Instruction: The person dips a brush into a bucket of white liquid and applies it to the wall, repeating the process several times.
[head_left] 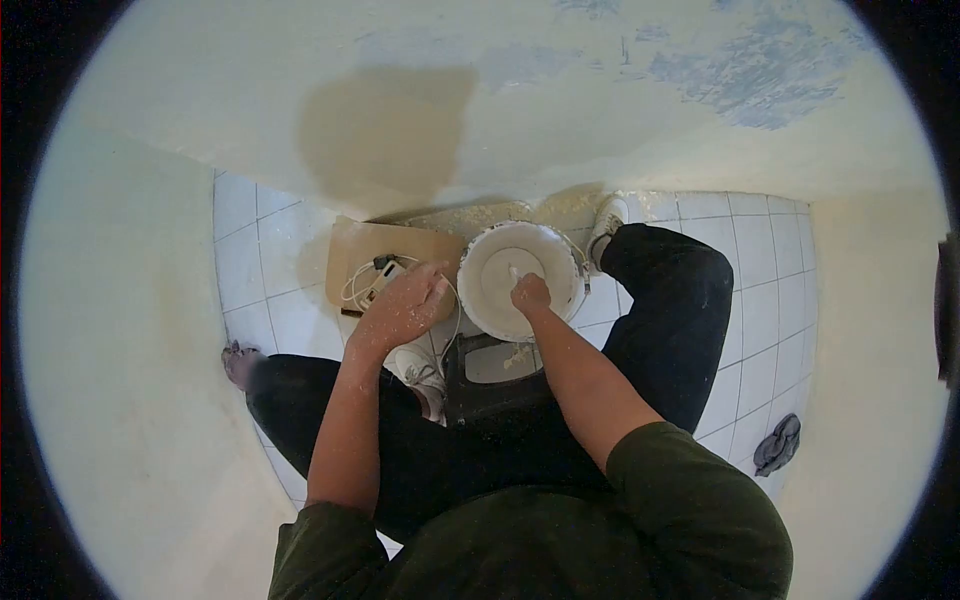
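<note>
Now, right hand (530,293) inside bucket (473,275).

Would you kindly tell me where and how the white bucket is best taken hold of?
I'd likely grip the white bucket by opposite sides of its rim, one hand from the left and one from the right, because it stands upright with a round, open mouth; the right hand shows within that mouth's outline.

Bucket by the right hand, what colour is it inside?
Off-white: the bucket shows best in the head view.
</note>
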